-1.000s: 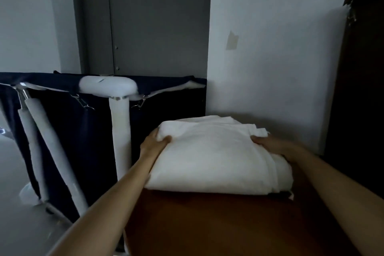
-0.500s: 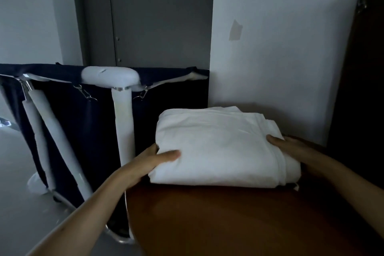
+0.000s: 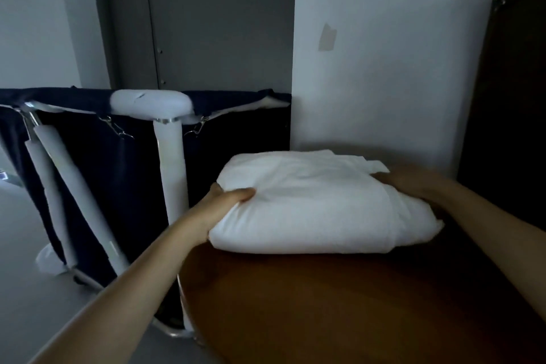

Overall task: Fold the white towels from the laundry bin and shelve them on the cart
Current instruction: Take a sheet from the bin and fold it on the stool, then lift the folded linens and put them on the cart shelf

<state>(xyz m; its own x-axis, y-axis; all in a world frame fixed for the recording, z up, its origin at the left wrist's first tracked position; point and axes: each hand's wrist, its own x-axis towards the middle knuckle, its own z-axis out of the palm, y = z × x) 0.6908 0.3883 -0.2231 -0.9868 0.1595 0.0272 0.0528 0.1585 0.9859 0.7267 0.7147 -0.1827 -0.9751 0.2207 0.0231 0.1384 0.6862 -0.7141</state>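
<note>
Two hands: my left hand (image 3: 224, 201) pinches the towel's (image 3: 310, 204) left end, thumb on top; my right hand (image 3: 407, 183) lies on its right end, but the grip is blurred and I cannot tell.
Towel: folded, at the table's (image 3: 325, 304) far edge.
Bin (image 3: 88, 171): left of the table.
Doing it well: I'd lift both ends level, fingers under, so the folds hold.

grey door (image 3: 206, 23) beside a white wall (image 3: 399, 91) with a beige patch (image 3: 327, 37), grey floor (image 3: 20, 245)
</note>
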